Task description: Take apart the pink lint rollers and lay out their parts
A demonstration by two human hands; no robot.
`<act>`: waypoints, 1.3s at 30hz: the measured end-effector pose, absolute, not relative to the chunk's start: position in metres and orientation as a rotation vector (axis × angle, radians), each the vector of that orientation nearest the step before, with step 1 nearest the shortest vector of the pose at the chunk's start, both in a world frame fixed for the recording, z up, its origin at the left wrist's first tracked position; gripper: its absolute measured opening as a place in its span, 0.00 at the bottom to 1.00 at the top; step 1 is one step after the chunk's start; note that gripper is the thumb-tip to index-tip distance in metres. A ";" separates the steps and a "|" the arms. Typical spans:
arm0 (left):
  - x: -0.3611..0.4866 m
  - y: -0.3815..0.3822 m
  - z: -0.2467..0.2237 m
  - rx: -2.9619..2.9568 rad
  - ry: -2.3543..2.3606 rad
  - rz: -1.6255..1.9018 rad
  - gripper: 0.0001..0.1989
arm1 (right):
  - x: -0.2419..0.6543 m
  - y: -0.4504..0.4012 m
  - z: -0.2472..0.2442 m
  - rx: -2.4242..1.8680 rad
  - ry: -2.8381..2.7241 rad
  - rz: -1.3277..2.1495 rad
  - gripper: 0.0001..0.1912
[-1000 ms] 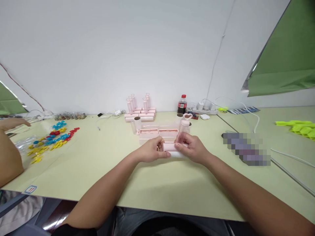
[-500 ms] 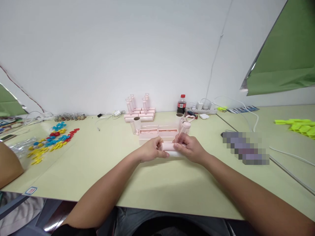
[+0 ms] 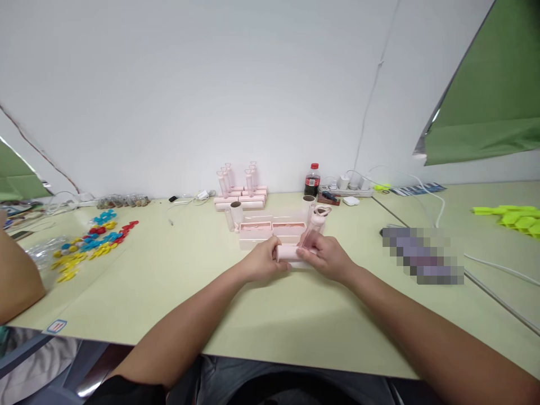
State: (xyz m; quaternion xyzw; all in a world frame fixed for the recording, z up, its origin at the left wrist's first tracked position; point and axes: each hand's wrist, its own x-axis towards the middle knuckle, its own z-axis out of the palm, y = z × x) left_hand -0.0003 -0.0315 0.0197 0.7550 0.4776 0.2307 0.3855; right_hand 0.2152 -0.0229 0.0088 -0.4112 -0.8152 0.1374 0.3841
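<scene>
Between my hands lies a pale pink lint roller (image 3: 288, 252), held level just above the table. My left hand (image 3: 265, 260) is closed around its left end, with thumb and fingers on either side. My right hand (image 3: 327, 256) is closed on its right end, and a translucent pink piece sticks up from between its fingers. Just behind that hand stands a pink handle with a ring top (image 3: 321, 214). Two open pink boxes (image 3: 256, 239) sit behind the roller. Brown-cored paper rolls (image 3: 237, 212) stand upright near the boxes. The fingertips under the roller are hidden.
Finished-looking pink rollers (image 3: 240, 198) are lined up by the wall. A cola bottle (image 3: 312, 181) and a power strip (image 3: 352, 192) stand at the back. Coloured plastic pieces (image 3: 90, 242) lie left, near another person's arm (image 3: 19, 275). Yellow-green parts (image 3: 510, 216) lie right.
The lint roller has tilted slightly and less of the white underside shows. My left fingers have shifted their hold at its left end. The view has moved a little.
</scene>
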 end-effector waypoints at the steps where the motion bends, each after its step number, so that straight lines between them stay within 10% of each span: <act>1: -0.001 -0.032 0.022 1.928 1.225 0.597 0.19 | 0.215 -0.023 0.008 -1.034 -2.045 0.371 0.15; 39: -0.001 -0.048 0.040 2.437 1.063 0.274 0.18 | 0.201 -0.029 0.012 -0.825 -1.331 0.954 0.21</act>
